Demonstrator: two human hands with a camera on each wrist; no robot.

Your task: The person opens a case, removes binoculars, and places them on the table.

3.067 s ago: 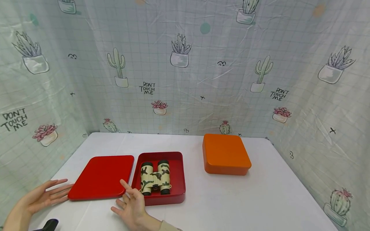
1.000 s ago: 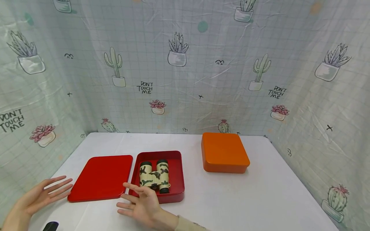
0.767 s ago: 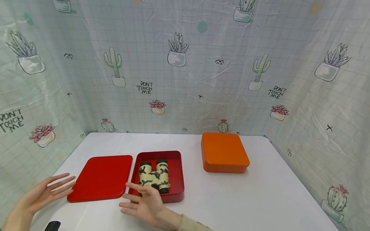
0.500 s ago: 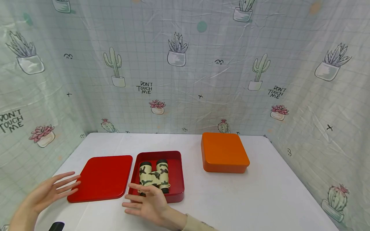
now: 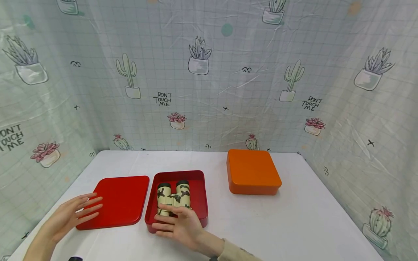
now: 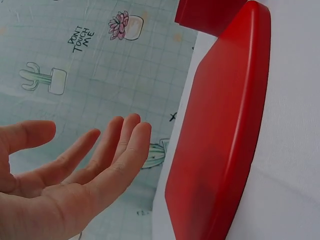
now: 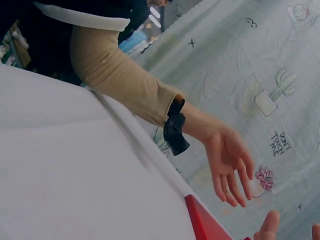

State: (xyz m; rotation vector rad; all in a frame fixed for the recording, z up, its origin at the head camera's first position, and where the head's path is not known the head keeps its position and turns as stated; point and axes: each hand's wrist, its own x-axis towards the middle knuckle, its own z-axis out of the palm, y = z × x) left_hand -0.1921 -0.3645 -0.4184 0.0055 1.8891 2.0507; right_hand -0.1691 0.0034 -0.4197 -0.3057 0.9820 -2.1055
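Observation:
Camouflage-patterned binoculars [image 5: 183, 192] lie inside an open red box [image 5: 203, 203], toward its left side. My right hand [image 5: 184, 224] is held with extended fingers above the box's near edge, overlapping the lower binoculars in the head view; its fingers hold nothing. A flat red lid [image 5: 121, 201] lies left of the box. My left hand [image 5: 66, 215], palm turned inward and fingers spread, overlaps the lid's left edge there. The left wrist view shows that hand [image 6: 80, 175] apart from the lid [image 6: 215, 125]. Only fingertips of my right hand [image 7: 269, 225] appear in the right wrist view.
A closed orange box [image 5: 253, 172] stands at the back right of the white table [image 5: 261, 228]. A curtain [image 5: 209, 90] with cactus prints hangs behind and on both sides. A black wrist device [image 7: 175, 132] sits on the left forearm.
My left hand has moved right and slightly up, over the lid's left edge. My right hand has shifted right, across the box's front and the lower binoculars. Box, lid and binoculars stay put.

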